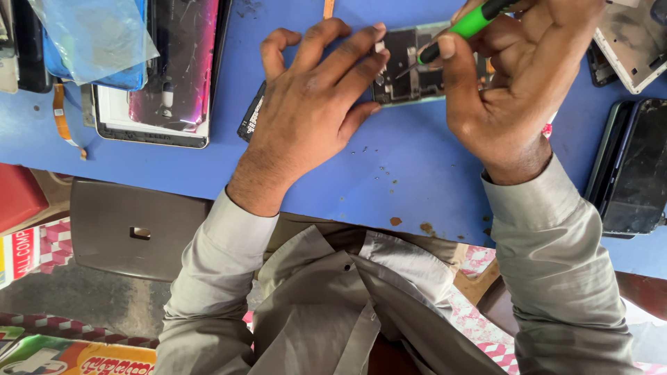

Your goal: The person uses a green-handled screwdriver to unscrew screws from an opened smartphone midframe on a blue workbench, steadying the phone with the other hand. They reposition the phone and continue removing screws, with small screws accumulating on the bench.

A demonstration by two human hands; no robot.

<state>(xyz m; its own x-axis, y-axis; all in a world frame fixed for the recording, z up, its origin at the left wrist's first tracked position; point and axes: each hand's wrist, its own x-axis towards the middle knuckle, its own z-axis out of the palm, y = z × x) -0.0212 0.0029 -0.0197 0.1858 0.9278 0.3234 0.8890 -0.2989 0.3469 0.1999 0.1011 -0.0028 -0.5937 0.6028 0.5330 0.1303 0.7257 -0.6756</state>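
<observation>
Head view, looking down over a blue table (403, 173).

Left hand (313, 104): palm down, fingers spread flat, nothing gripped. The fingertips press on the left end of an opened phone (410, 76), pinning it to the table. The heel of the hand covers part of a dark flat piece (251, 114) (possibly a battery; too hidden to be sure) lying just left of the phone.

Right hand (514, 76): closed around a green-handled screwdriver (467, 24), thumb and fingers pinching the shaft. The dark tip points down and left into the phone's exposed insides.

Phone: far centre of the table, between the two hands, back cover off, dark boards and metal parts showing inside a pale green frame.

Nearby:
- Tiny screws (365, 149) scattered on the table, just near of the phone.
- Far left, a tablet (163, 76) lying open with a pinkish sheen, a blue plastic film (94, 31) overlapping its left side.
- An orange ribbon cable (61, 114) to the left of the tablet.
- Right edge, a dark phone (629, 167) lying flat; far right corner, a pale phone frame (629, 42).

Both sleeves grey, shirt the same.
</observation>
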